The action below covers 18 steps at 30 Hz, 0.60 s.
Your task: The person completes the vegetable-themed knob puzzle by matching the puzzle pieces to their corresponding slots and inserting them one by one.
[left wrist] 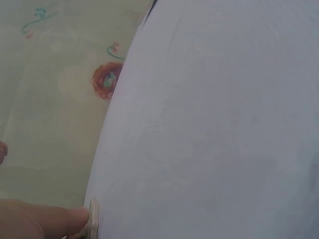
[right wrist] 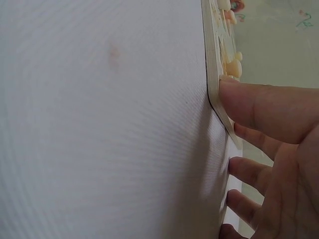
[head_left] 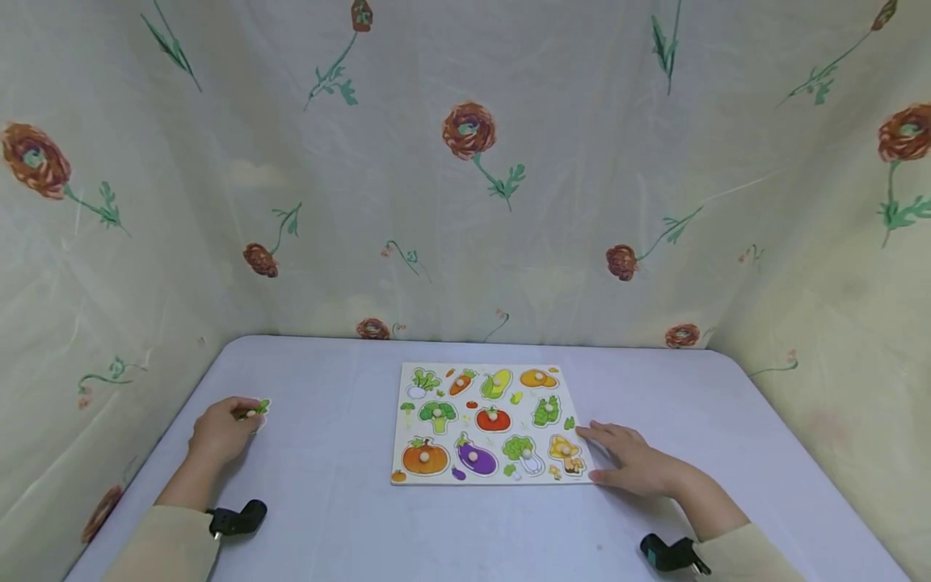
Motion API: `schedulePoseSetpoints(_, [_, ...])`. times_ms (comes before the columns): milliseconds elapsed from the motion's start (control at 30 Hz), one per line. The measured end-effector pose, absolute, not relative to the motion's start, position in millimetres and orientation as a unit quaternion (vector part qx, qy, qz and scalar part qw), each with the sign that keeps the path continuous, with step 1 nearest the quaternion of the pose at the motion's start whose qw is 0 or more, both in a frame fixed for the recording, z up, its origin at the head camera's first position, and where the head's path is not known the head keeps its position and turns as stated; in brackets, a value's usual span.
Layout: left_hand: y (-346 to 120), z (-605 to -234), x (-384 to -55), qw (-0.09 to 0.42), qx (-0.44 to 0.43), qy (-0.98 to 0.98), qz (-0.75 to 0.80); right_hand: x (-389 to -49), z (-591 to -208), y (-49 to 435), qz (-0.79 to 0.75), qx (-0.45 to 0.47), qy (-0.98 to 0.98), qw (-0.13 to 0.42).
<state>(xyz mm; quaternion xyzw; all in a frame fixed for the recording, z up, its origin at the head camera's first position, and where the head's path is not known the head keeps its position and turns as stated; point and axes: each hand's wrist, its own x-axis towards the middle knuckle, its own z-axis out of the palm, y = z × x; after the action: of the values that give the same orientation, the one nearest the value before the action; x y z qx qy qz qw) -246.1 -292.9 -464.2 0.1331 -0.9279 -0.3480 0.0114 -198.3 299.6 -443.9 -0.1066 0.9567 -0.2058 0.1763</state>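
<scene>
At the left of the table, my left hand [head_left: 221, 433] pinches a small green puzzle piece [head_left: 263, 406] between thumb and fingers. In the left wrist view the piece [left wrist: 95, 219] appears edge-on at the bottom, with its printed face out of sight. A vegetable puzzle board [head_left: 465, 478] lies flat near the middle of the table. Knobbed pieces sit on it, among them a tomato [head_left: 493, 419], a pumpkin [head_left: 425, 458] and an eggplant [head_left: 477, 459]. My right hand [head_left: 640, 462] rests at the board's right side, fingers spread, thumb [right wrist: 259, 107] touching the near right corner.
A white cloth covers the table [head_left: 327, 517]. Flower-printed curtain [head_left: 553, 202] hangs behind it and along both sides. Black wrist cameras hang by both sleeves, one at the left wrist [head_left: 240, 518] and one at the right [head_left: 669, 554].
</scene>
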Motion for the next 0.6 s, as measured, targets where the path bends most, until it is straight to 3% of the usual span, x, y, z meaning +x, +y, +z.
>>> schedulePoseSetpoints(600, [-292.6, -462.4, -245.5, 0.018, 0.138, -0.926, -0.350, -199.4, -448.0, 300.8, -0.211, -0.100, 0.957, 0.173])
